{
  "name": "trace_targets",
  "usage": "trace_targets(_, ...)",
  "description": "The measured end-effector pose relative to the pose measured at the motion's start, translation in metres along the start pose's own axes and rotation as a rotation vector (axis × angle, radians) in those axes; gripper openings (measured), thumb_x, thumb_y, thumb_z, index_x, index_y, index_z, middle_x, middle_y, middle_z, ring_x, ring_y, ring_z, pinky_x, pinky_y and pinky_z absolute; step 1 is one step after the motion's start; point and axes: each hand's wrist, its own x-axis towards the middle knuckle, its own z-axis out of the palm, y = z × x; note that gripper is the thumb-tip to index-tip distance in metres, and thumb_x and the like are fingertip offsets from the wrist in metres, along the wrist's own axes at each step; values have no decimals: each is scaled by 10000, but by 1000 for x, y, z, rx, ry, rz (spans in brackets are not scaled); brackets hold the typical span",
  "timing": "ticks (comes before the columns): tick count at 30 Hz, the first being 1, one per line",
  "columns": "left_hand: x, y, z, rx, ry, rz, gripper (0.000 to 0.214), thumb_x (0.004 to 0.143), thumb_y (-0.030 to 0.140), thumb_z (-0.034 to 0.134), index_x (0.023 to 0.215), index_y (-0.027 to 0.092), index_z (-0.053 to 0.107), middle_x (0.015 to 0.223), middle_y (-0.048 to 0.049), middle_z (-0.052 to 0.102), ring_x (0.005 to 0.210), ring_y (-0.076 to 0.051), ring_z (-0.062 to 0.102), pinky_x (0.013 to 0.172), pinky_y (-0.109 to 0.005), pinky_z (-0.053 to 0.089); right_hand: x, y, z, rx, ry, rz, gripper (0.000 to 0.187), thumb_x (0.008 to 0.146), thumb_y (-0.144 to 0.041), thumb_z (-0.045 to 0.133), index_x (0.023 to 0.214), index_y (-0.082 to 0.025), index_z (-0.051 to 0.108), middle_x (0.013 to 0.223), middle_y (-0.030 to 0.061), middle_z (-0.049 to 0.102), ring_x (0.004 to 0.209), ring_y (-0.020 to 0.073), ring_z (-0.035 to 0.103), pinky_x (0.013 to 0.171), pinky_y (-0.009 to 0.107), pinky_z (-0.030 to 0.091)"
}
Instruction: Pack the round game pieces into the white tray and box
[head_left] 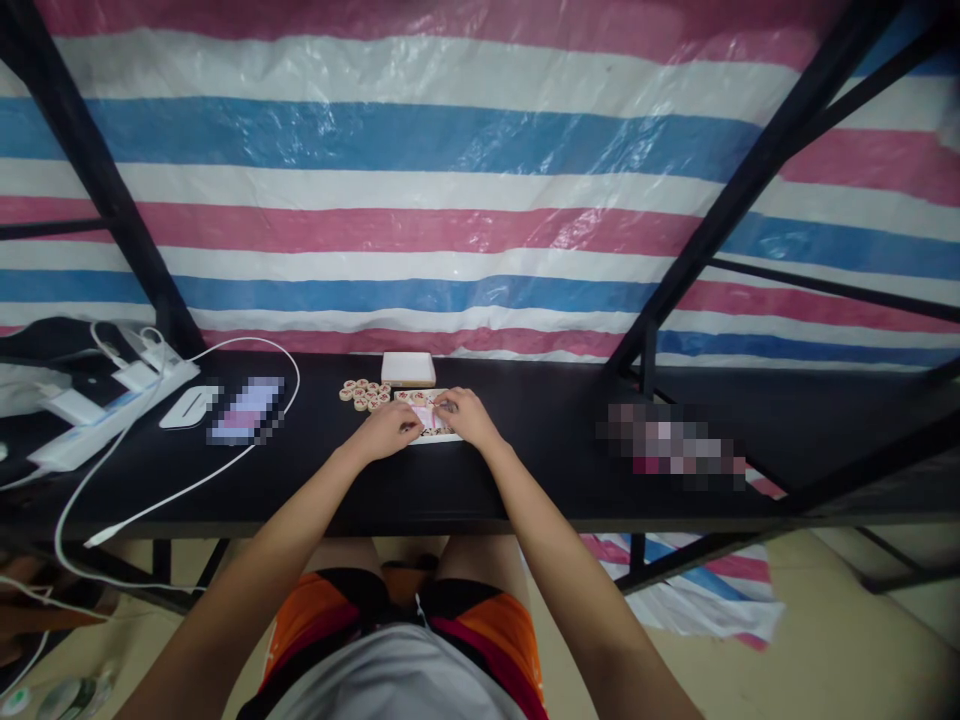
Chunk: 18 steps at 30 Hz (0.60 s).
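Striped plastic sheeting (450, 230), red, white and blue, hung as a backdrop behind a black desk (555, 490) with dark metal framing (720, 225) at both sides.

Open box (452, 437), one, shallow, white-walled: on the desk directly before the seated person, between the two hands. Contents: small round pieces, some with red marks, others with dark, and a whitish packet or sheet (427, 416) with pink on it, lying over part of them.

Left hand (386, 430): at the box's left end, fingers curled, tips at the packet's edge; whether they grip it cannot be told.

Right hand (465, 415): over the box's right end, fingers bent, thumb and fingertips close together at the packet; a firm hold cannot be confirmed.

Loose discs (364, 395), pale with red marks: grouped just left of the box, lying flat.

White tray or lid (409, 368): just behind the box.

Further left: phone (247, 408), pixelated; flat white device (189, 407); white power strip (120, 415) with plugs; white cable (180, 492) looping across the desk.

Right: pixelated item (671, 445), unidentifiable.

Below: orange and black shorts (487, 640); pale shirt (397, 680).
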Motion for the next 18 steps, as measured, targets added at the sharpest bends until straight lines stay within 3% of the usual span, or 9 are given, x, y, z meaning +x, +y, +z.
trace_targets(5, 0, 0, -1, 35, -27, 61, 231, 823, 230, 491, 757, 189, 708, 812, -61, 680, 825, -203, 583, 817, -338, 428, 0, 4, 1, 13, 21, 14, 201, 829, -248, 547, 940, -245, 716, 1084, 59, 640, 1026, 212, 541, 961, 374, 373)
trace_targets(12, 0, 0, -1, 47, -28, 44, 230, 833, 242, 492, 776, 191, 708, 813, -59, 671, 830, -198, 577, 830, -335, 427, -2, 5, 2, 33, 35, 12, 255, 813, -225, 542, 1019, -227, 692, 1113, 74, 613, 1044, 210, 539, 982, 371, 377)
trace_targets(18, -1, -2, 0, 79, 71, 11, 232, 858, 305, 503, 870, 188, 702, 936, -85, 640, 940, -230, 548, 891, -384, 410, -2, 3, 0, 85, 60, -1, 164, 799, -214, 558, 880, -212, 701, 1021, 63, 606, 995, 199, 543, 958, 363, 391)
